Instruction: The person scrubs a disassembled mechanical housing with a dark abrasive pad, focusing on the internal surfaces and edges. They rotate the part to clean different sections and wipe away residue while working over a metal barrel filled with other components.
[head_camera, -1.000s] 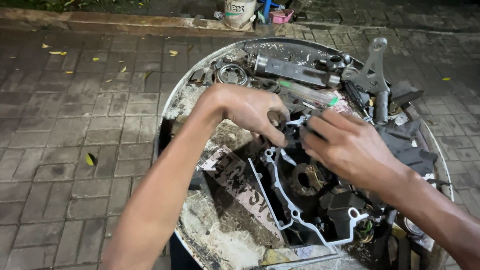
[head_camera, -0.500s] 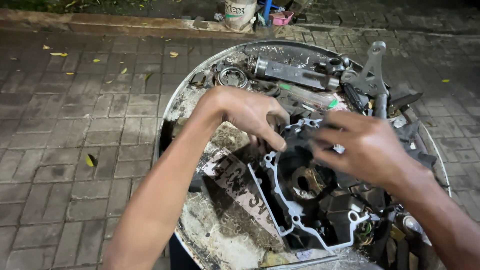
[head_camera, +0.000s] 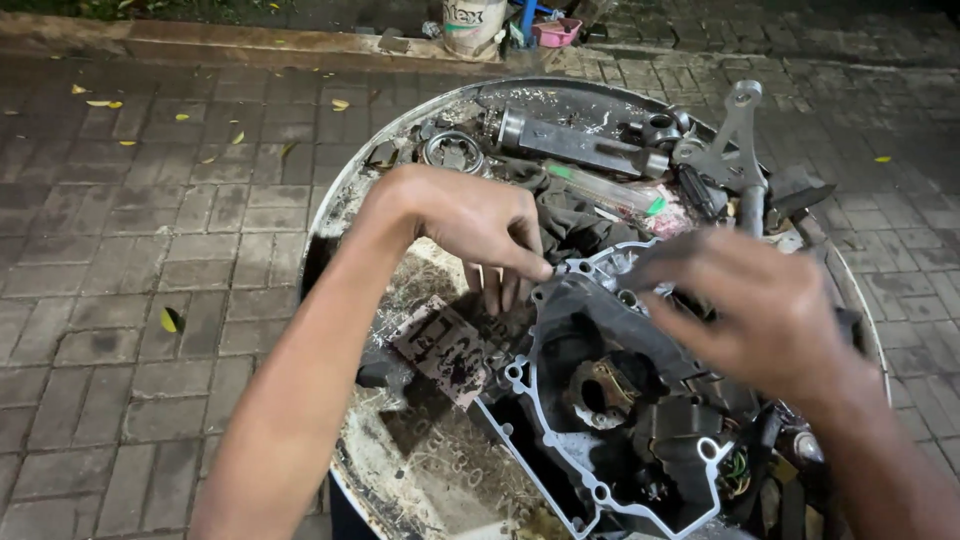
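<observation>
From the head camera, the engine cover (head_camera: 610, 400) lies inner side up on the right half of a round, grimy drum top (head_camera: 400, 470), its pale gasket rim running all the way round. The left hand (head_camera: 480, 225) rests at the cover's upper left edge, thumb and forefinger pinched together right at a bolt lug; whether a small fastener sits between them I cannot tell. The right hand (head_camera: 760, 310) hovers over the cover's upper right side, blurred, fingers loosely spread, gripping nothing that shows.

The cover looks like cast metal: stiff, fairly heavy, oily and likely slippery, with a thin rim that could chip. I would take it with 2 hands at opposite lugs, clear of the coil inside.

Behind it lie a metal cylinder (head_camera: 575, 145), a bearing ring (head_camera: 452, 152) and a dark rag (head_camera: 575, 215).
</observation>
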